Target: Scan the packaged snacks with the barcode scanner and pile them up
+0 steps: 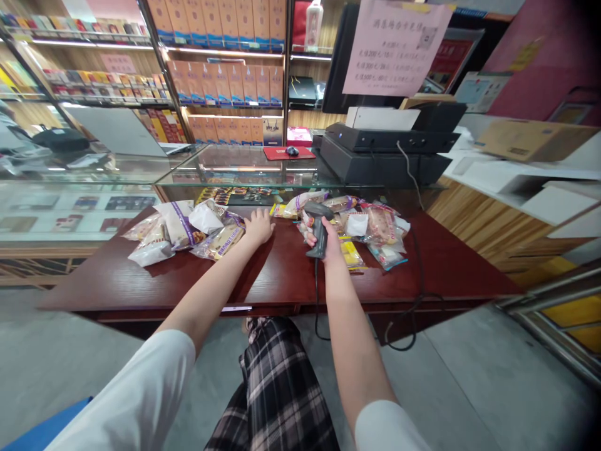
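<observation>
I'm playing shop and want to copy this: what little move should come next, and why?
Perhaps the left hand should take the yellow packet near it: that hand looks free, while the right hand holds the scanner.

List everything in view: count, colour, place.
Flat wooden table: one, maroon, centre
Plastic snack packs: many, multicoloured, table left and right
Plastic handheld scanner: one, dark grey, over table
Rectangular mouse pad: one, red, glass counter
Rounded mouse: one, dark, on pad
Thin laptop: one, silver, upper left
Flat monitor: one, black, upper right
Paper sign: one, pink, on monitor
Upright boxes: many, orange, upper centre
Cardboard carton: one, brown, right
Left grip: one, bare, by left packs
Right grip: one, bare, around scanner
</observation>
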Demonstrator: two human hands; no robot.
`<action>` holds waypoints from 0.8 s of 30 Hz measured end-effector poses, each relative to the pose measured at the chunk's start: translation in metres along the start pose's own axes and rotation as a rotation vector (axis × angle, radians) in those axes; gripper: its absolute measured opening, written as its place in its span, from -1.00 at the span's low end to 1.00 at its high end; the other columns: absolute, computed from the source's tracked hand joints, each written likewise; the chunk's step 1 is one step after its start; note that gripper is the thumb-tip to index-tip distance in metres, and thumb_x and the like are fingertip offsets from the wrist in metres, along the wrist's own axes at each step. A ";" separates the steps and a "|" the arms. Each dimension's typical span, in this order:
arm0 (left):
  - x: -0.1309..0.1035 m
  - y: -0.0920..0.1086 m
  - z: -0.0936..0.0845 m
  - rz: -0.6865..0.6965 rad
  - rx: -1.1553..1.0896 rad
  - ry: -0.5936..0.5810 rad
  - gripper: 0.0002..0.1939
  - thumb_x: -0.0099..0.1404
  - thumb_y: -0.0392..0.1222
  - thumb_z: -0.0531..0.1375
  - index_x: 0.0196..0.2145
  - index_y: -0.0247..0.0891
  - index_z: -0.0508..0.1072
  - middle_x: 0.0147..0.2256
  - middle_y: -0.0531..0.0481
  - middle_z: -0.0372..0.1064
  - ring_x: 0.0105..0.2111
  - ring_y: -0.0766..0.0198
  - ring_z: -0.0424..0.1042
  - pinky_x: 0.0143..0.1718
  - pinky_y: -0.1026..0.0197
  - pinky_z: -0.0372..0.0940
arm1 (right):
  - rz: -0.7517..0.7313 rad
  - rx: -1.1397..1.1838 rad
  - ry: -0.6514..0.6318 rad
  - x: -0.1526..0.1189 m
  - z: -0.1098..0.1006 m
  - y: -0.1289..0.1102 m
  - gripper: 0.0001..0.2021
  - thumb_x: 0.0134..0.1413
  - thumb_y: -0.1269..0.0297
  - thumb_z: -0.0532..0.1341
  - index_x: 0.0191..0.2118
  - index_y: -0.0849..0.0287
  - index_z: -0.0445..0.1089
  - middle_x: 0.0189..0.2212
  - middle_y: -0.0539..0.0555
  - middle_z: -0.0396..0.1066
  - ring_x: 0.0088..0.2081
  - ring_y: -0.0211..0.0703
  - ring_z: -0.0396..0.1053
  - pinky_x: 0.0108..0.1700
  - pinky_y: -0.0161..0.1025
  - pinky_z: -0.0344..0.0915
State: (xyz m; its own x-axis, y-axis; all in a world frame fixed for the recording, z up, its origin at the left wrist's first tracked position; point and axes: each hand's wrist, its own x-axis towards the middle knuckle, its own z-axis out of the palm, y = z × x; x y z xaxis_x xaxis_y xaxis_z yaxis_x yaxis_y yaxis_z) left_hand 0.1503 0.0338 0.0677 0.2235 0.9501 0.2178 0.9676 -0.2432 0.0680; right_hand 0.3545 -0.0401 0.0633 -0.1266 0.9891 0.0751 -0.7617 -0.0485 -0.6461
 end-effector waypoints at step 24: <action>0.007 0.013 0.010 0.366 -0.172 0.033 -0.67 0.40 -0.22 -0.04 -0.06 -0.31 0.47 -0.07 -0.31 0.31 -0.07 -0.05 0.35 0.02 -0.08 0.23 | 0.048 -0.058 -0.051 -0.010 0.010 -0.008 -0.69 0.27 0.01 0.05 -0.21 0.17 0.31 -0.42 0.03 0.41 -0.67 -0.41 0.04 -0.67 -0.40 0.05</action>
State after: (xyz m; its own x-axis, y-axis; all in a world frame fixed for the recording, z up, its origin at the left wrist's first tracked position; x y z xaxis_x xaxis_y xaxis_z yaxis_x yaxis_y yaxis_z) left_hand 0.1656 0.0394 0.0600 0.5425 0.7887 0.2892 0.7907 -0.5957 0.1413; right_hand 0.3559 -0.0513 0.0755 -0.1956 0.9773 0.0810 -0.7164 -0.0861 -0.6924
